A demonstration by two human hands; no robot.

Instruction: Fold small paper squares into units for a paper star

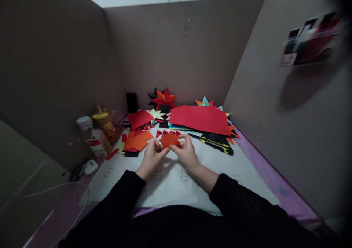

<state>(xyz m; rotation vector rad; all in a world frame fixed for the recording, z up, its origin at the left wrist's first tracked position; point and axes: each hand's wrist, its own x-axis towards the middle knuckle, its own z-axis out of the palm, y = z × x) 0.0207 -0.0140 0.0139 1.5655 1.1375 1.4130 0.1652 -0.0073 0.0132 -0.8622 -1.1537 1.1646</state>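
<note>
Orange paper (169, 140) — pinched between left hand (152, 154) and right hand (188, 153).

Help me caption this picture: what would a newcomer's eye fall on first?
Probably the large red sheet, lying toward the back, right of centre. Next comes the red-orange paper star to its left, before the grey back panel. Nearer, in the middle, the left hand and right hand hold a small orange piece of paper.
</note>
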